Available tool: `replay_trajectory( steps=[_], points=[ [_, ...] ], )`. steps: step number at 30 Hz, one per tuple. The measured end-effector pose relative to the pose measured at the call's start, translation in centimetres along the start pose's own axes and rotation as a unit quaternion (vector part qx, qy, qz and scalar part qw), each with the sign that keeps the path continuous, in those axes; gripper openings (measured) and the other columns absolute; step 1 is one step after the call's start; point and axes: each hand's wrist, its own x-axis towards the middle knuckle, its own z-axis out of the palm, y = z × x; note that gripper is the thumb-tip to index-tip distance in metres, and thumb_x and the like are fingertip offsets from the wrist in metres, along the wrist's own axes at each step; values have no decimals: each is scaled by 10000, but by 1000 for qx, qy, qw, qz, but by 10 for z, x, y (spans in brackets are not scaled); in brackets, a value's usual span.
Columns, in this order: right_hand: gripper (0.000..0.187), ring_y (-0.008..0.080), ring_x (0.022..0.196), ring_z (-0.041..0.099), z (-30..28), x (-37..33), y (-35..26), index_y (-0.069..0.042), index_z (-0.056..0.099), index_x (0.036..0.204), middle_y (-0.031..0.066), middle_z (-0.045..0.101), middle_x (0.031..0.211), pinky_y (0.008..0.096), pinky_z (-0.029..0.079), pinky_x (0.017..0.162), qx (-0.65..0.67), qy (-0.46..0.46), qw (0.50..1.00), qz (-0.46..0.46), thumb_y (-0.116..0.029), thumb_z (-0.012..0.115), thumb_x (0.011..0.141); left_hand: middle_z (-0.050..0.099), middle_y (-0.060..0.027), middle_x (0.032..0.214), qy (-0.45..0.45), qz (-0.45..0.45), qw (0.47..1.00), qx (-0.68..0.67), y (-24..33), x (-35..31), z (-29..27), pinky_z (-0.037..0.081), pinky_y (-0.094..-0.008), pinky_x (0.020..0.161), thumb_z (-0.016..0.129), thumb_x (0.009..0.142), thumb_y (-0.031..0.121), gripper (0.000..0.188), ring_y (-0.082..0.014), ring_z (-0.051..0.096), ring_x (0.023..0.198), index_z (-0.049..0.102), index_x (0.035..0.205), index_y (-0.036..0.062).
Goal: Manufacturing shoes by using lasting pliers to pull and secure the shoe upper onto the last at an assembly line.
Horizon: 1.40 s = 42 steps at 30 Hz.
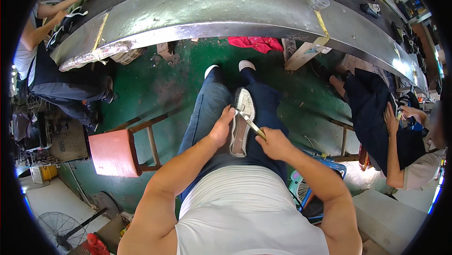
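Observation:
A shoe [239, 136] without an outsole lies bottom up along my thighs, its toe pointing away from me. Its underside shows a whitish toe area, a brownish middle and a pale folded rim. My left hand [223, 127] is closed on the left edge of the shoe, near its middle. In my closed right hand [275, 144] is a slim metal hand tool [251, 123] with a shiny shaft. Its tip meets the shoe's underside beside my left fingertips. Whether the tool has one jaw or two is too small to tell.
Ahead runs a metal-edged bench [197, 7] with a dark belt carrying several shoes. A clear plastic cup [319, 1] stands on its edge. A red-topped stool [113, 154] is at my left, a floor fan [61, 229] behind it. Co-workers sit at both sides.

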Motion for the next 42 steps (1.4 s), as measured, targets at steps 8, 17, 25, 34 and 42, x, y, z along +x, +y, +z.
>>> replay_trajectory(
  steps=[8,17,25,34,42],
  points=[
    [223,170,672,628,-14,1,-21,-1,618,1041,89,642,771,351,505,625,249,-99,945,189,-205,614,950,386,-187,1514,-8,33,996,82,7,7,3,292,-348,1158,567,1003,445,831,-251,374,1393,157,1558,-17],
    [274,117,716,598,8,-13,34,14,584,1171,56,639,878,209,360,464,548,-133,808,169,-196,578,995,558,-154,1355,5,19,992,121,18,9,28,443,-327,1036,706,939,329,803,-216,548,1211,281,1521,-25],
    [342,199,832,684,-69,-17,40,9,590,1172,107,683,983,309,595,623,383,-179,892,161,-273,610,980,605,-151,1283,93,1,979,181,23,17,48,478,-324,977,708,908,264,687,-210,601,1127,399,1440,-41],
    [246,128,765,641,-83,5,20,-5,626,1023,76,689,851,273,503,552,243,-90,962,84,-246,589,987,576,-162,1324,-2,-34,993,116,29,14,36,449,-338,1016,692,933,273,722,-223,572,1178,331,1478,-32],
    [341,246,1070,663,-99,19,53,54,565,1239,168,632,1207,364,619,739,441,-308,825,176,-171,586,983,532,-147,1374,-2,-48,995,88,33,11,36,405,-356,1062,696,937,330,762,-222,523,1238,303,1497,-7]
  ],
)
